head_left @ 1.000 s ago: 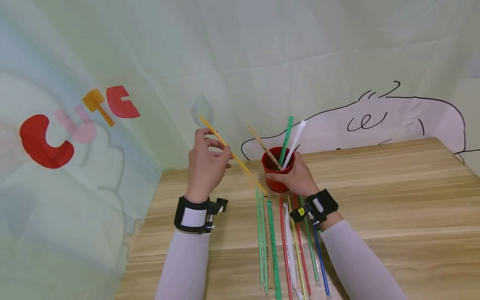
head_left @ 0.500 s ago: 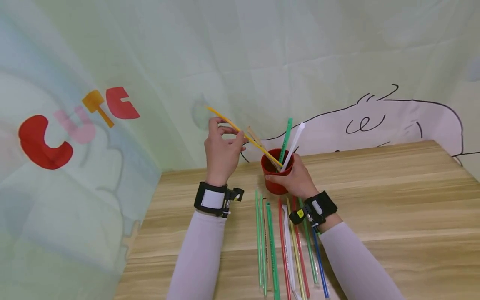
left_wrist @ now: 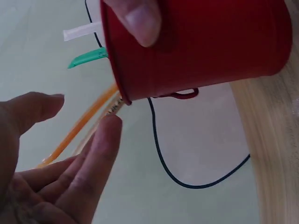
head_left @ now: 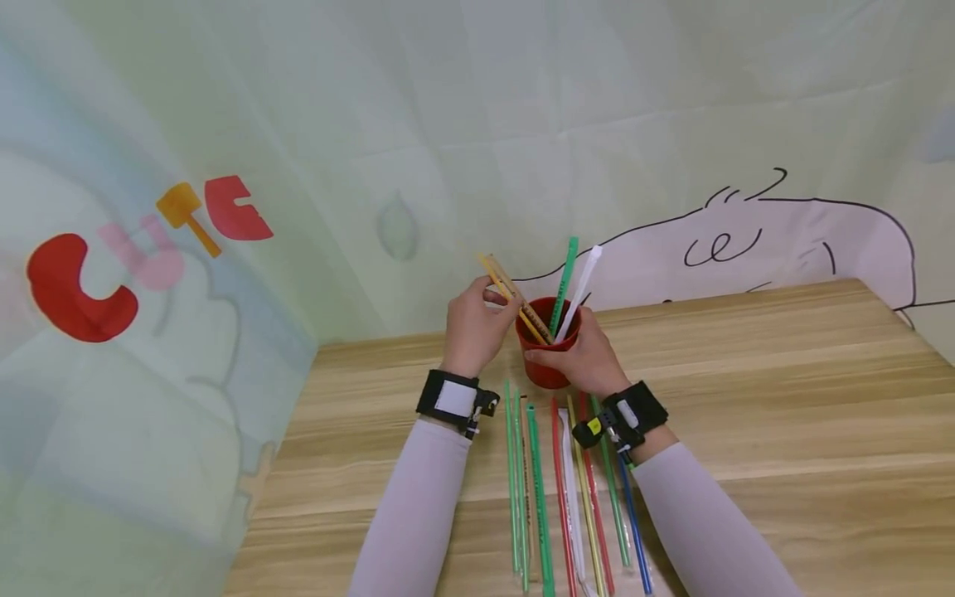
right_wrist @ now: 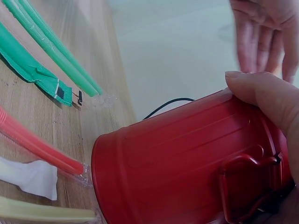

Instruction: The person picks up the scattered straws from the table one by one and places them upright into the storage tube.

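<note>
My right hand grips a small red bucket-like cup by its rim and side, near the table's back edge. A green wrapped straw, a white wrapped straw and a tan printed straw lean out of it. An orange straw also stands in the cup, tilted left beside the tan one. Close to these two is my left hand, left of the rim. In the left wrist view its thumb and fingers are spread apart, with the orange straw loose between them.
Several straws lie in a row on the wooden table in front of the cup, among them a green straw, a red straw and a blue straw. A printed curtain hangs behind the table.
My left hand has moved right to the cup, bringing the orange straw's lower end into it, and its fingers have come off the straw. The right hand still holds the cup.
</note>
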Demonstrator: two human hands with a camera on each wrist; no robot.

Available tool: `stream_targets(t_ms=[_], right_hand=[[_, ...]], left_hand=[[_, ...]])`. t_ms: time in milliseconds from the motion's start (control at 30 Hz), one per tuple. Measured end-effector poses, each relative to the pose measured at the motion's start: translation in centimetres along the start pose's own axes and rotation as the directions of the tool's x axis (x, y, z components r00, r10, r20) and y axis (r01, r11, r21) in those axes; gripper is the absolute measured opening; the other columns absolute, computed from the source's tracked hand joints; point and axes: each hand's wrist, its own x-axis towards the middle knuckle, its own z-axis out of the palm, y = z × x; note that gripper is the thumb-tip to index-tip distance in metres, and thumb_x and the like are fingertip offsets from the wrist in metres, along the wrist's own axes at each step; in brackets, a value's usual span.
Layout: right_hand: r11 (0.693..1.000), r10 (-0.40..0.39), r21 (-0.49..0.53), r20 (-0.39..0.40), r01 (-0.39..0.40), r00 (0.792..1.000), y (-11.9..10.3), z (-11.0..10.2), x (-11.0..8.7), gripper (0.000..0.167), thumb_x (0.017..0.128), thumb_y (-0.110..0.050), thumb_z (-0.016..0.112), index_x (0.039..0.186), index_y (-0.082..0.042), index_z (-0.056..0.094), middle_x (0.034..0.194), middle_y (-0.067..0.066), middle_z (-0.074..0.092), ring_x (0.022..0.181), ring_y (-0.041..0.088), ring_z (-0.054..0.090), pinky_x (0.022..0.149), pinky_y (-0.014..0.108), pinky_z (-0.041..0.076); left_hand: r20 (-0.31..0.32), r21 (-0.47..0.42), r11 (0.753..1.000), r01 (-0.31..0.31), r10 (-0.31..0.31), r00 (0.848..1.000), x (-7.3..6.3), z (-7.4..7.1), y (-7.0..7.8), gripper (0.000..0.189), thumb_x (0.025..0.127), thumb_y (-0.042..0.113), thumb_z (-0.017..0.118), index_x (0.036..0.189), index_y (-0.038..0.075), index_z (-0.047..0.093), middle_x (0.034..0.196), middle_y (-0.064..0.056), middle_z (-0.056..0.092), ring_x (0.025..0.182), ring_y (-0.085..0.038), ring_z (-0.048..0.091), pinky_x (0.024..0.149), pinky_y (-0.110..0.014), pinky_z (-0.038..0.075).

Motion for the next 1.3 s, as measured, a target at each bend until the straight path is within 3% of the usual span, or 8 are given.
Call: stream_targets(t_ms=[167, 267, 400, 533, 667, 900, 1100, 1300], right_hand=[[1.0, -0.01, 0.004, 0.006, 0.01, 1.0, -0.2, -0.1, 0.1, 0.087, 0.084, -0.031, 0.088, 0.153, -0.016, 0.037, 0.147, 0.01, 0.053, 0.134, 0.033, 0.053, 0.111, 0.057, 0.048], [1.0, -0.008, 0.004, 0.008, 0.008, 1.0, -0.2, -0.1, 0.2, 0.087, 0.084, -0.031, 0.087, 0.153, -0.016, 0.036, 0.148, 0.011, 0.052, 0.134, 0.033, 0.053, 0.11, 0.058, 0.049], [1.0, 0.004, 0.006, 0.007, -0.004, 1.0, -0.2, -0.2, 0.2, 0.089, 0.084, -0.032, 0.087, 0.153, -0.015, 0.034, 0.149, 0.013, 0.051, 0.135, 0.034, 0.052, 0.108, 0.059, 0.051], [1.0, 0.006, 0.014, -0.003, -0.006, 1.0, -0.1, -0.3, 0.1, 0.089, 0.083, -0.033, 0.088, 0.153, -0.014, 0.035, 0.149, 0.014, 0.05, 0.135, 0.035, 0.052, 0.108, 0.059, 0.051], [1.0, 0.008, -0.009, -0.018, -0.008, 1.0, 0.0, -0.3, 0.0, 0.089, 0.082, -0.027, 0.089, 0.152, -0.012, 0.036, 0.148, 0.015, 0.051, 0.134, 0.036, 0.053, 0.108, 0.059, 0.05], [0.998, -0.004, -0.058, -0.001, 0.004, 1.0, 0.5, -0.4, 0.0, 0.089, 0.082, -0.019, 0.089, 0.152, -0.01, 0.035, 0.149, 0.016, 0.05, 0.134, 0.038, 0.053, 0.107, 0.062, 0.05], [0.998, -0.027, -0.059, 0.019, 0.028, 0.999, 0.7, -0.5, 0.1, 0.088, 0.081, -0.018, 0.09, 0.151, -0.01, 0.036, 0.147, 0.017, 0.052, 0.134, 0.039, 0.055, 0.106, 0.062, 0.051], [0.996, -0.057, -0.071, 0.033, 0.059, 0.998, 1.0, -0.7, 0.2, 0.088, 0.082, -0.015, 0.089, 0.152, -0.009, 0.035, 0.147, 0.017, 0.051, 0.134, 0.039, 0.054, 0.106, 0.061, 0.051]], left_hand=[[0.038, 0.066, 0.997, 0.029, -0.031, 0.999, 0.0, 0.1, -0.9, 0.041, 0.096, 0.041, 0.07, 0.11, 0.002, 0.068, 0.099, -0.013, 0.076, 0.083, -0.025, 0.073, 0.063, -0.031, 0.055], [0.1, 0.052, 0.996, 0.072, -0.077, 0.992, -0.2, 0.2, -1.4, 0.052, 0.097, 0.047, 0.069, 0.122, 0.001, 0.066, 0.108, -0.014, 0.075, 0.092, -0.025, 0.073, 0.071, -0.036, 0.059], [0.229, 0.001, 0.99, 0.143, -0.139, 0.963, -0.6, 0.6, -2.1, 0.075, 0.095, 0.057, 0.068, 0.144, 0.001, 0.054, 0.133, -0.015, 0.067, 0.121, -0.032, 0.067, 0.092, -0.048, 0.06], [0.339, -0.068, 0.983, 0.169, -0.136, 0.931, -1.0, 1.4, -2.9, 0.091, 0.089, 0.063, 0.071, 0.154, 0.005, 0.043, 0.155, -0.017, 0.05, 0.143, -0.039, 0.049, 0.11, -0.06, 0.048], [0.392, -0.178, 0.967, 0.185, -0.103, 0.914, -1.6, 2.4, -3.9, 0.101, 0.086, 0.062, 0.077, 0.16, 0.01, 0.031, 0.165, -0.015, 0.037, 0.151, -0.039, 0.038, 0.118, -0.061, 0.039], [0.371, -0.348, 0.922, 0.17, -0.031, 0.928, -2.3, 3.9, -5.0, 0.099, 0.086, 0.048, 0.083, 0.161, 0.018, 0.027, 0.168, -0.009, 0.031, 0.155, -0.036, 0.033, 0.125, -0.052, 0.032], [0.365, -0.44, 0.885, 0.155, 0.018, 0.931, -2.5, 5.2, -5.4, 0.098, 0.084, 0.04, 0.087, 0.161, 0.023, 0.028, 0.162, -0.004, 0.04, 0.151, -0.032, 0.039, 0.122, -0.052, 0.037], [0.346, -0.452, 0.882, 0.136, 0.033, 0.938, -2.6, 6.0, -5.2, 0.095, 0.082, 0.041, 0.088, 0.158, 0.028, 0.032, 0.155, -0.001, 0.047, 0.144, -0.024, 0.046, 0.117, -0.048, 0.044]])
